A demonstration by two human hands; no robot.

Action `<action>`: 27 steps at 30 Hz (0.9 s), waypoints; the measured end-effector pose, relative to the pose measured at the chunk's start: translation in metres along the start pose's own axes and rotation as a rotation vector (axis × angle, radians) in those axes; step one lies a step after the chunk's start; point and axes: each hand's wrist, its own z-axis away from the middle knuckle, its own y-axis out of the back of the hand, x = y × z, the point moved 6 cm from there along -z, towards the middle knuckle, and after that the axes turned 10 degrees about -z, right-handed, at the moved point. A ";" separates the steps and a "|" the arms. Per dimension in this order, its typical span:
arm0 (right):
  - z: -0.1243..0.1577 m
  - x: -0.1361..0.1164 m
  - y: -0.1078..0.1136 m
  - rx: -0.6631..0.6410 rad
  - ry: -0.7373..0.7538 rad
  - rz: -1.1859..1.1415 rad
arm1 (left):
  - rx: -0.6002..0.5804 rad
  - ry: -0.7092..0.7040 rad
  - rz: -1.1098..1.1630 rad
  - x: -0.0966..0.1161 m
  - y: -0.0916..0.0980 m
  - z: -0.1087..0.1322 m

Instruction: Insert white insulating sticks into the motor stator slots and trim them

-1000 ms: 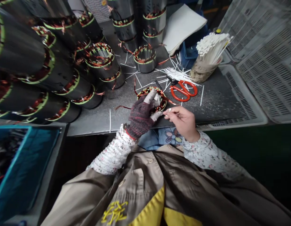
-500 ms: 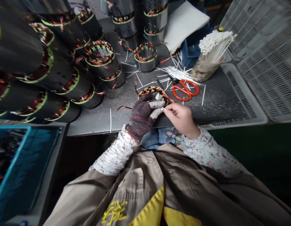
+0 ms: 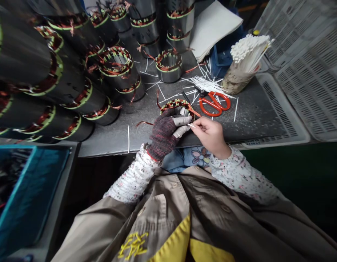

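Note:
My left hand (image 3: 168,129), in a dark knitted glove with pale fingertips, is wrapped over the near side of a motor stator (image 3: 174,104). The stator is a ring with copper windings and green insulation, standing on the dark worktable, and the hand hides much of it. My right hand (image 3: 210,134) is bare and pinches a thin white strip (image 3: 191,125) between thumb and fingertips at the stator's near right edge. An orange-brown lead (image 3: 195,110) runs out from the ring just above the right fingers. Scissors with red handles (image 3: 214,104) lie close beyond the right hand.
Stacked stators (image 3: 67,80) crowd the left and back, and a single stator (image 3: 168,67) stands behind the held one. Loose white strips (image 3: 203,84) are scattered near a cup (image 3: 236,80) full of white sticks. White plastic crates (image 3: 312,65) stand right; a teal bin (image 3: 45,189) sits left.
My right hand has shifted very slightly right, and more of the white strip shows at its fingertips. The left hand keeps its hold on the stator.

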 end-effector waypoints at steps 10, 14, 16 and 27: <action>-0.002 -0.033 0.002 -0.229 0.027 0.023 | -0.048 -0.085 -0.219 0.010 0.000 -0.002; -0.003 -0.034 0.021 -0.188 -0.102 -0.268 | -0.029 -0.045 -0.229 0.009 0.000 0.000; -0.001 -0.028 0.018 -0.231 -0.188 -0.413 | -0.009 -0.040 -0.235 0.007 0.002 0.002; -0.026 -0.017 0.010 0.031 -0.265 -0.468 | -0.019 -0.064 -0.263 0.016 -0.021 0.010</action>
